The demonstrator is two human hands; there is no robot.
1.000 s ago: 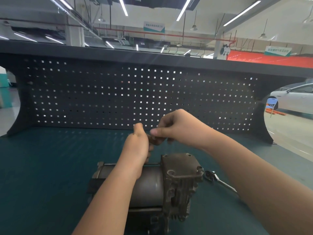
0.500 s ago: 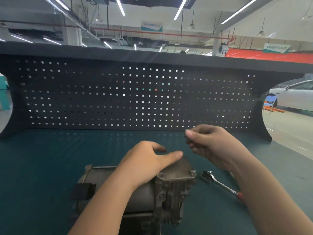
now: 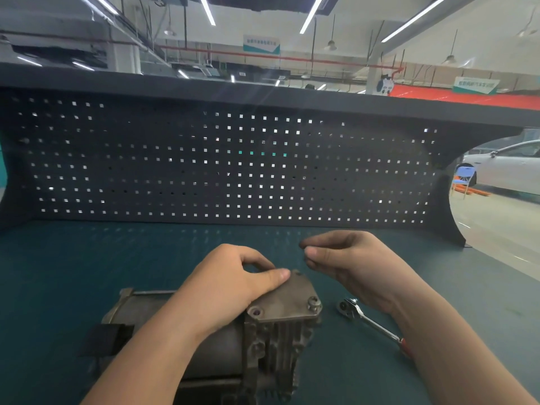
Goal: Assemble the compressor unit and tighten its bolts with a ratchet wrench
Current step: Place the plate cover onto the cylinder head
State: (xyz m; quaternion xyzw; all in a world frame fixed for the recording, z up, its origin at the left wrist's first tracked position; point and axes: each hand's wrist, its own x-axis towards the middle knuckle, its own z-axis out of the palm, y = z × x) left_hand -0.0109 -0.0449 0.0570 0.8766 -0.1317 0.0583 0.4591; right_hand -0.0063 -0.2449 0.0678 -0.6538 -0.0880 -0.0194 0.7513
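A grey metal compressor unit [image 3: 271, 340] lies on its side on the teal bench, its flat cover plate [image 3: 289, 302] facing up. One bolt head [image 3: 314, 302] sits in the plate's right corner; the front-left corner shows a hole. My left hand [image 3: 230, 287] rests on the plate with fingers curved over its far edge. My right hand [image 3: 344, 258] hovers just right of the plate, thumb and fingertips pinched together; whatever they pinch is too small to make out. A ratchet wrench [image 3: 368, 323] with a red grip lies on the bench to the right.
A dark pegboard back panel [image 3: 233, 171] walls off the far side of the teal bench mat [image 3: 87, 258]. The bench's right edge [image 3: 496, 267] drops to the shop floor, where a white car [image 3: 505, 168] and a blue chair [image 3: 464, 176] stand.
Both hands came down from a joined position above the unit. The left hand settled onto the cover plate; the right hand moved right, still pinching its fingertips.
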